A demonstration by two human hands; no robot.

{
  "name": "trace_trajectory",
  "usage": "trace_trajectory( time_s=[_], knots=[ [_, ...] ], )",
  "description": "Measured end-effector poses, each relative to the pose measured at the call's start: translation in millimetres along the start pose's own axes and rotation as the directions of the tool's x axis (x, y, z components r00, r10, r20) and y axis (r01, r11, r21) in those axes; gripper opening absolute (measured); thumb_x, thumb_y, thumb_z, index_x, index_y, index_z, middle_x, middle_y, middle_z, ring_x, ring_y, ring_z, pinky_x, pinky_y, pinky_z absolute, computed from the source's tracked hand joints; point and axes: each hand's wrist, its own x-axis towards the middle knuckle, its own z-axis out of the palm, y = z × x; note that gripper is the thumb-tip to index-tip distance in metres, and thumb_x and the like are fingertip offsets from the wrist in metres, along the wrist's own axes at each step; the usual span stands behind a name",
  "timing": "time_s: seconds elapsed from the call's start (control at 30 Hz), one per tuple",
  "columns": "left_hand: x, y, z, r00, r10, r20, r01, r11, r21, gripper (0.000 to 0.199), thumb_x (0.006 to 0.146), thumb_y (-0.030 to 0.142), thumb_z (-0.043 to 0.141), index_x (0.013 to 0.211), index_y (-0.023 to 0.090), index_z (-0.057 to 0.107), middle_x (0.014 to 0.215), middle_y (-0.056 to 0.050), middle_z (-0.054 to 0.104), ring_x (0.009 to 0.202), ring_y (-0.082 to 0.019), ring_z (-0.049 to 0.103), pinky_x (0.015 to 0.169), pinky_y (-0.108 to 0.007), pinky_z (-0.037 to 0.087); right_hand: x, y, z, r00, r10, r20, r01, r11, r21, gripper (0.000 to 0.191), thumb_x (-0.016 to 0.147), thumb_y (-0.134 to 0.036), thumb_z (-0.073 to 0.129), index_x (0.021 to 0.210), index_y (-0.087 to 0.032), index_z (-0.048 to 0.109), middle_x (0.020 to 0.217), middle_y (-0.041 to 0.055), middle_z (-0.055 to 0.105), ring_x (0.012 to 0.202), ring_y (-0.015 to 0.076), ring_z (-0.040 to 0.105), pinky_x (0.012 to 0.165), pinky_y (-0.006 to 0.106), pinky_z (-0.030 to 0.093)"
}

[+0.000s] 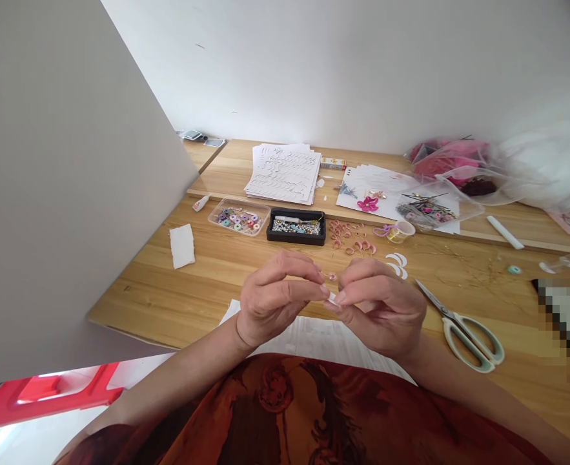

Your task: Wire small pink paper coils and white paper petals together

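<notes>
Your fingertips (pixel 324 290) hide most of the small white piece (pixel 332 298) between them. At the right edge, a pixelated patch (pixel 565 323) blurs what lies there, and a grey panel (pixel 71 181) hides the left part of the table (pixel 139 303).

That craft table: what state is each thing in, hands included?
left hand: raised, fingertips on a small white piece
right hand: raised, pinching the same piece
scissors: blades closed, lying flat
black tray: uncovered, holding beads
clear plastic box: holding coloured beads
paper stack: sheets loosely piled
</notes>
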Motion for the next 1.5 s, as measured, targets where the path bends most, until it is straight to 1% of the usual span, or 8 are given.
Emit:
trace_trajectory(
  time_s=[0.17,0.37,0.5,0.63,0.8,0.93,1.2,1.5],
  knots=[
    [0,-4,-1.8,1.000,0.031,-0.001,-0.031,0.999,0.045,0.014,0.088,0.012,0.072,0.097,0.023,0.072,0.094,-0.004,0.072,0.094,-0.019,0.071,0.084,-0.035,0.061,-2,6,1,0.999,0.052,-0.007,-0.051,0.998,0.026,0.040,0.071,-0.003,0.079,0.101,-0.028,0.069,0.088,0.0025,0.064,0.074,0.0178,0.056,0.060,0.031,0.043],
    [3,-2,0.0,0.999,0.032,0.013,-0.032,0.999,-0.006,0.016,0.088,0.007,0.069,0.097,0.020,0.071,0.096,-0.007,0.075,0.097,-0.020,0.073,0.085,-0.036,0.061,-4,10,5,0.983,0.181,0.036,-0.185,0.959,0.216,0.041,0.079,-0.004,0.071,0.111,-0.028,0.061,0.095,0.0015,0.055,0.071,0.0136,0.046,0.063,0.030,0.043],
    [1,0,2.1,1.000,-0.019,0.006,0.020,0.995,-0.099,0.020,0.087,0.002,0.068,0.098,0.019,0.071,0.093,-0.007,0.075,0.093,-0.020,0.073,0.084,-0.037,0.061,-5,9,5,0.963,0.263,0.056,-0.269,0.929,0.255,0.033,0.083,-0.007,0.069,0.107,-0.027,0.061,0.092,0.0006,0.057,0.071,0.0128,0.049,0.062,0.027,0.043],
    [-5,2,6.7,0.983,-0.181,-0.017,0.171,0.953,-0.251,0.019,0.088,0.002,0.066,0.097,0.018,0.072,0.092,-0.007,0.073,0.088,-0.019,0.072,0.082,-0.036,0.060,-5,10,4,0.954,0.290,0.072,-0.298,0.908,0.296,0.020,0.085,-0.010,0.071,0.096,-0.025,0.064,0.086,0.0005,0.062,0.074,0.0133,0.057,0.065,0.027,0.047],
    [-7,8,14.0,0.892,-0.452,-0.012,0.407,0.813,-0.416,0.016,0.086,0.005,0.071,0.093,0.020,0.073,0.088,-0.004,0.073,0.086,-0.016,0.070,0.082,-0.032,0.058,-3,11,7,0.952,0.304,0.026,-0.298,0.908,0.295,0.015,0.084,-0.009,0.074,0.084,-0.022,0.067,0.079,-0.0009,0.065,0.070,0.0112,0.059,0.064,0.024,0.048],
    [-3,12,15.7,0.819,-0.574,-0.008,0.508,0.731,-0.455,0.011,0.082,0.008,0.078,0.083,0.019,0.074,0.101,-0.006,0.074,0.098,-0.016,0.069,0.091,-0.031,0.055,-4,12,10,0.940,0.341,0.001,-0.325,0.893,0.312,0.017,0.083,-0.010,0.077,0.079,-0.022,0.065,0.076,-0.0018,0.065,0.071,0.0114,0.060,0.066,0.024,0.050],
    [0,11,19.5,0.752,-0.653,0.090,0.518,0.501,-0.693,0.012,0.083,0.010,0.077,0.077,0.018,0.071,0.089,-0.003,0.077,0.083,-0.013,0.072,0.080,-0.027,0.058,-4,12,13,0.910,0.412,0.047,-0.399,0.838,0.372,0.020,0.080,-0.014,0.080,0.074,-0.022,0.063,0.073,-0.0030,0.063,0.068,0.0112,0.058,0.064,0.025,0.049],
    [-2,3,18.6,0.612,-0.783,0.107,0.582,0.355,-0.732,0.015,0.082,0.016,0.079,0.076,0.018,0.065,0.087,0.000,0.074,0.083,-0.012,0.071,0.082,-0.026,0.054,-4,19,6,0.887,0.445,0.125,-0.462,0.849,0.257,0.014,0.084,-0.017,0.075,0.093,-0.024,0.065,0.084,-0.0003,0.061,0.075,0.0130,0.056,0.066,0.027,0.046]
  ],
)
